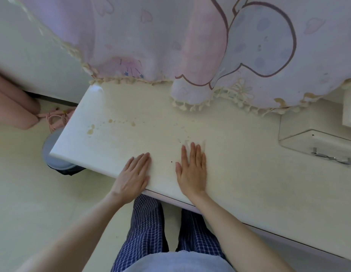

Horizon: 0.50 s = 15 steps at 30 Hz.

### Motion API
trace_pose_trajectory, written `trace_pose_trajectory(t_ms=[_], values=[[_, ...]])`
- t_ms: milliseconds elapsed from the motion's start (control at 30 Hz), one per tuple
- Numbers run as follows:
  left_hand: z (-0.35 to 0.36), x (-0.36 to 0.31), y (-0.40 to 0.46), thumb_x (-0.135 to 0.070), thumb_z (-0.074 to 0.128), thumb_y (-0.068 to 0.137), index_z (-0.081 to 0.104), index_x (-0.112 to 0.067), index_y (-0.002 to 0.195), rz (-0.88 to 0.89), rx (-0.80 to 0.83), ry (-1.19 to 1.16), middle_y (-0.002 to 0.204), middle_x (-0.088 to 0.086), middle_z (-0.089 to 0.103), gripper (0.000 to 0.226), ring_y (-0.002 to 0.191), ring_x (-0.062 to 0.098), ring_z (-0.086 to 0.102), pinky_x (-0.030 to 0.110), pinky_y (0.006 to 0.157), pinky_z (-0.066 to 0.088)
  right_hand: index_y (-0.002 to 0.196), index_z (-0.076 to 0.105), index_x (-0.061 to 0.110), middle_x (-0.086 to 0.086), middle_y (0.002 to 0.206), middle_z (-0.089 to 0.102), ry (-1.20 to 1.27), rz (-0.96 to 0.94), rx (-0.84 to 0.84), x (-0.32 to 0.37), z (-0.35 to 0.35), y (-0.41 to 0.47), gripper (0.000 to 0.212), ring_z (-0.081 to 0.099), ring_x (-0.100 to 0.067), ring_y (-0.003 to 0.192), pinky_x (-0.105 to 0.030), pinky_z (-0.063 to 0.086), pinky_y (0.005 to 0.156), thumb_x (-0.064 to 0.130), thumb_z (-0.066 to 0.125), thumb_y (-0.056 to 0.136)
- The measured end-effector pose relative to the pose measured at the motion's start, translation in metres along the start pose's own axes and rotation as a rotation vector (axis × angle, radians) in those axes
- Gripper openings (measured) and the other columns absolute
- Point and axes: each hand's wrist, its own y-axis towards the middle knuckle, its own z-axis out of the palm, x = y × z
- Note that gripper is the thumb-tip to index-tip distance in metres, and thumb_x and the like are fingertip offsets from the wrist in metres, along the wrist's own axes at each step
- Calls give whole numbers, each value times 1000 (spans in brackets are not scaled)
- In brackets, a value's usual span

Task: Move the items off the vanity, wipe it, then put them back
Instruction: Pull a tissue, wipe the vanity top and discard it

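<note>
- The person's checked trousers and pale shirt hem sit closest to the lens, right up against the front edge of the vanity
- The vanity is the biggest thing here: a cream top running from lower right to upper left, with no loose items on the stretch between the hands and the curtain (so the clearing step looks done, as far as this view shows)
- A pink cartoon-print curtain with a tasselled hem hangs over the back edge, its fringe resting on the top
- A clear plastic tray sits at the right end, well apart from both hands, with a metal clip-like piece inside
- A round grey bin on the floor is partly hidden under the vanity's left corner
- The right hand lies flat, fingers straight and together, pressing a thin white wipe that shows just beyond the fingertips
- The left hand is also flat and holds nothing, resting on the front edge just beside the right
- Brown stains dot the top up and left of both hands, nearer the left one, and look unwiped
- Risks, as I judge them: the thin wipe could bunch or slip out from under flat fingers; a wide sweep could snag the fringe or smear the stains without lifting them
</note>
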Motion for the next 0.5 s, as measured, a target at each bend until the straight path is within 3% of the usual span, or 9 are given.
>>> trace_pose_trajectory(t_ms=[67,200,333,500], values=[[-3,12,1,-36,13,99,40,0,134,87,11,-20,139,17,45,57,127,32,42,42,108,20,140,39,9,-21,146,35,3,49,0,27,4,15,58,32,-36,137,-46,17,110,40,24,94],[-13,59,2,-34,24,97,41,-3,135,171,-41,-19,140,15,45,52,129,28,35,43,110,17,140,40,10,-21,147,35,2,177,-30,78,6,53,60,31,-35,137,-46,20,112,42,21,93],[-25,126,-7,-37,14,99,40,0,136,45,-40,-18,140,17,44,58,130,29,32,44,110,18,147,26,11,-19,154,19,6,187,8,127,7,88,65,15,-34,143,-46,12,115,43,8,93],[-25,198,-36,-40,12,97,33,7,137,-186,-13,11,145,22,34,65,135,34,30,44,112,13,150,5,14,-15,157,0,-22,-1,58,185,10,131,68,-5,-29,145,-42,-3,117,45,-4,90]])
